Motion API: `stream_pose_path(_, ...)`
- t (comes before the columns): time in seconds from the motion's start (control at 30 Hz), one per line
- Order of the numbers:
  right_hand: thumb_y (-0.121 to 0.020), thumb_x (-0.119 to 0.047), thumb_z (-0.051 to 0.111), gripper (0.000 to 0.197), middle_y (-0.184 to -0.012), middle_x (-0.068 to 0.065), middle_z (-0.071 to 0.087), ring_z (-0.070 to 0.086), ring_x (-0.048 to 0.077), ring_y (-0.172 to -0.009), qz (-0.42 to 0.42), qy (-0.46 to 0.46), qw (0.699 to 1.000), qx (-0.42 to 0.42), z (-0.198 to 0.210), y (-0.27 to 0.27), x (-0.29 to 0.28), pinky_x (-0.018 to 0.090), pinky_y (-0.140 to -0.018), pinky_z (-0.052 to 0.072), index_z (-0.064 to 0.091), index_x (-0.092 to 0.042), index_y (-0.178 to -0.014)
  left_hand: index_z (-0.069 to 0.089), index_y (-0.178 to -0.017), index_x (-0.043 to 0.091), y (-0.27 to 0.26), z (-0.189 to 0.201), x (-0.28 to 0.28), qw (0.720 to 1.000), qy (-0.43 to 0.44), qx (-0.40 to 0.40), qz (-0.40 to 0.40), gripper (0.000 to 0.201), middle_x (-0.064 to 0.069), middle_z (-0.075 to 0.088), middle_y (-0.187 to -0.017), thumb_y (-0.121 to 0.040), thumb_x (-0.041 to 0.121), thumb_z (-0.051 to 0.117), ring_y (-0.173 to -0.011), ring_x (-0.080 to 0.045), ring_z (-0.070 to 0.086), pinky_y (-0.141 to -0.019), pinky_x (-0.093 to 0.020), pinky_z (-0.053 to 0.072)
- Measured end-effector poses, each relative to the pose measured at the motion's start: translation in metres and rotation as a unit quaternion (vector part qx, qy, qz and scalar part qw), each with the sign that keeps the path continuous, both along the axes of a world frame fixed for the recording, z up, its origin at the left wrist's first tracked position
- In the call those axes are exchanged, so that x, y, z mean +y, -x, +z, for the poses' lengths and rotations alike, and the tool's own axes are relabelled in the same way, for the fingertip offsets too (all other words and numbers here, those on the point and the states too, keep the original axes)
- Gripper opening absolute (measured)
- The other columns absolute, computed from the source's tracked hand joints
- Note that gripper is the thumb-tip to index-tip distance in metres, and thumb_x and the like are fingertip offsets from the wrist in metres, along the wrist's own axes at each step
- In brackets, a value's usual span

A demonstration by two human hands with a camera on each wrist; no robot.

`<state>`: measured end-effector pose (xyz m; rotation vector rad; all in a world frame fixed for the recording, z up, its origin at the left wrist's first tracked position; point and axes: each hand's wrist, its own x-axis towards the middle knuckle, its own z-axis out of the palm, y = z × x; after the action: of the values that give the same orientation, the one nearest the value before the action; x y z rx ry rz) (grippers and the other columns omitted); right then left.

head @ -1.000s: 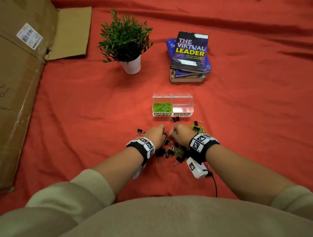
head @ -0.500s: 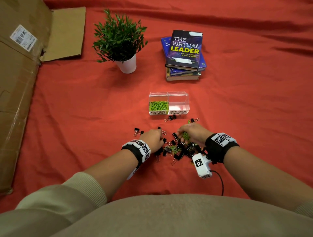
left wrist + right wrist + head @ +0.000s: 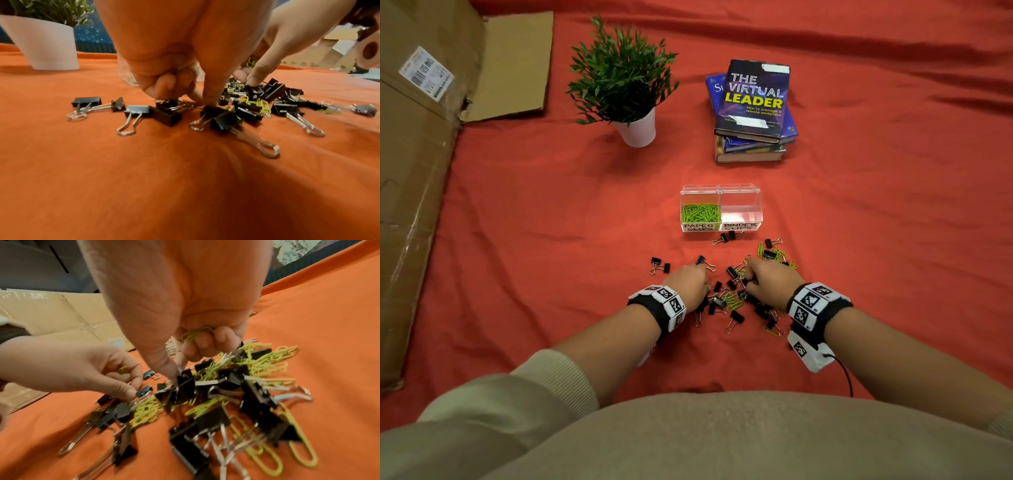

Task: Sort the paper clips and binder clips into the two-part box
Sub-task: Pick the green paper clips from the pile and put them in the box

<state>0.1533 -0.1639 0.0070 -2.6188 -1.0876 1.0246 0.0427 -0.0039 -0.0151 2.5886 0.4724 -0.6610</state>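
A clear two-part box (image 3: 739, 195) holds green paper clips (image 3: 700, 214) in its left part; the right part, labelled binder clips, is bare. A mixed pile of black binder clips (image 3: 734, 318) and green paper clips (image 3: 732, 298) lies on the red cloth in front of it. My left hand (image 3: 693, 279) reaches down into the pile's left side with thumb and forefinger (image 3: 207, 100), and a green clip (image 3: 122, 369) shows inside its curled fingers. My right hand (image 3: 755, 277) keeps green paper clips (image 3: 195, 335) tucked in its curled fingers while its thumb and forefinger (image 3: 174, 371) reach among the binder clips.
A potted plant (image 3: 635, 130) and a stack of books (image 3: 753, 113) stand behind the box. Flattened cardboard (image 3: 417, 171) lies along the left. Stray binder clips (image 3: 659, 265) lie left of the pile, and more clips (image 3: 774, 251) at its right.
My right hand has moved from beside the left hand to the right part of the pile. The left hand has stayed at the pile's left side.
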Motion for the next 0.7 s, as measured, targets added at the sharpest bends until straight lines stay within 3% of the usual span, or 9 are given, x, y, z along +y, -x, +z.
stream_pose_path(0.1,-0.086,-0.020,0.053,0.018,-0.086,0.002,0.060,0.054,0.021,-0.073,0.002,-0.017,0.999,-0.031,0.004,-0.002,0.004,0.028,-0.056,0.039,0.052,-0.018,-0.103,0.054,-0.101,0.003,0.001,0.004,0.000,0.999,0.037,-0.022,0.030,0.021,-0.017,0.064,-0.102,-0.094,0.020,0.044,-0.093,-0.034,0.060,-0.073,-0.036,0.044)
stream_pose_path(0.23,-0.085,-0.019,0.053,0.025,-0.099,0.003,0.066,0.061,0.024,-0.089,0.085,-0.037,0.996,-0.013,0.002,0.014,0.022,0.031,-0.067,0.045,0.058,-0.026,-0.108,0.046,-0.085,0.011,0.000,0.013,0.006,0.987,0.102,-0.052,0.109,0.009,-0.012,0.057,-0.083,-0.091,0.017,0.049,-0.077,-0.027,0.052,-0.066,-0.032,0.036)
stream_pose_path(0.3,-0.084,-0.020,0.054,0.024,-0.102,0.001,0.068,0.063,0.025,-0.095,0.116,-0.029,0.993,-0.003,-0.004,0.020,0.029,0.032,-0.071,0.048,0.061,-0.029,-0.104,0.046,-0.085,0.012,0.001,0.016,0.010,0.980,0.133,-0.056,0.136,0.008,-0.005,0.054,-0.078,-0.091,0.017,0.050,-0.074,-0.024,0.050,-0.065,-0.030,0.036)
stream_pose_path(0.37,-0.084,-0.020,0.053,0.024,-0.104,0.002,0.068,0.063,0.026,-0.096,0.100,-0.028,0.995,-0.009,-0.006,0.019,0.033,0.033,-0.072,0.049,0.061,-0.028,-0.105,0.049,-0.090,0.014,0.003,0.016,0.012,0.972,0.170,-0.053,0.156,0.003,0.001,0.052,-0.071,-0.092,0.015,0.047,-0.070,-0.021,0.050,-0.062,-0.028,0.036)
stream_pose_path(0.47,-0.087,-0.020,0.051,0.024,-0.098,0.002,0.068,0.064,0.025,-0.083,0.026,-0.049,0.998,-0.023,-0.002,0.010,0.033,0.031,-0.065,0.050,0.059,-0.029,-0.108,0.053,-0.098,0.017,0.005,0.014,0.011,0.956,0.221,-0.030,0.191,0.015,0.002,0.051,-0.068,-0.095,0.012,0.039,-0.056,-0.014,0.044,-0.051,-0.026,0.034)
stream_pose_path(0.53,-0.087,-0.018,0.052,0.021,-0.092,0.001,0.068,0.061,0.021,-0.075,0.017,-0.059,0.998,-0.017,0.001,0.005,0.030,0.028,-0.063,0.047,0.061,-0.026,-0.105,0.058,-0.094,0.017,0.008,0.010,0.009,0.947,0.245,-0.020,0.205,0.024,-0.001,0.052,-0.069,-0.093,0.008,0.035,-0.056,-0.017,0.044,-0.054,-0.026,0.035)
stream_pose_path(0.63,-0.086,-0.018,0.053,0.015,-0.093,0.001,0.068,0.062,0.021,-0.083,0.057,-0.051,0.997,-0.003,0.003,0.008,0.020,0.031,-0.069,0.050,0.063,-0.020,-0.096,0.054,-0.074,0.022,0.008,0.006,0.003,0.940,0.261,-0.025,0.220,0.029,-0.002,0.051,-0.068,-0.093,0.011,0.035,-0.063,-0.020,0.046,-0.063,-0.030,0.038)
stream_pose_path(0.7,-0.085,-0.021,0.055,0.011,-0.094,0.001,0.067,0.062,0.021,-0.087,0.077,-0.036,0.996,-0.002,0.001,0.012,0.013,0.031,-0.070,0.049,0.062,-0.018,-0.093,0.053,-0.076,0.017,0.006,0.005,-0.001,0.949,0.236,-0.035,0.208,0.024,-0.004,0.054,-0.071,-0.094,0.016,0.038,-0.065,-0.020,0.047,-0.064,-0.035,0.041)
